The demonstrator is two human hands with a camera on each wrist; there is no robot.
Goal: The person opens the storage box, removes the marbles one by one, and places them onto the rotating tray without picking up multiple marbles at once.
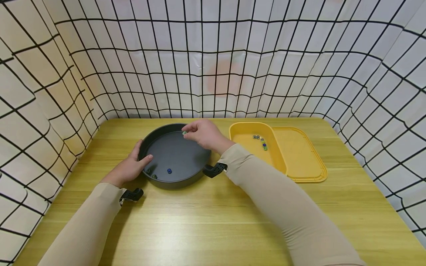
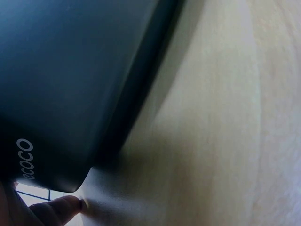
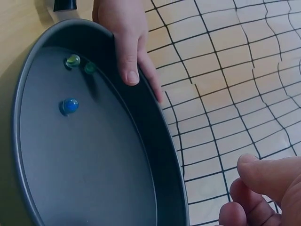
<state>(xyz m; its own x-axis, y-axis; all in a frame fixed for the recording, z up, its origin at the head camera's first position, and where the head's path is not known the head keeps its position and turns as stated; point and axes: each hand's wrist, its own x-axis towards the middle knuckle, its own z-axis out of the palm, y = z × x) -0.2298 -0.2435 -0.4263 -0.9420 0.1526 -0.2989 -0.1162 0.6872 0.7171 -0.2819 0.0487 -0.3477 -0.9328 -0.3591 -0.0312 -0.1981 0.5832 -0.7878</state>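
My left hand grips the near-left rim of the dark round pan, thumb hooked inside the wall, other fingers outside (right wrist view shows the thumb over the rim clearly). My right hand hangs over the far side of the pan, fingertips pinching a small greenish marble. Three marbles lie on the pan floor near my left thumb: a blue one and two greenish ones. The pan sits on the wooden table. A yellow tray stands just right of the pan, with a few marbles inside, its yellow lid lying beside it.
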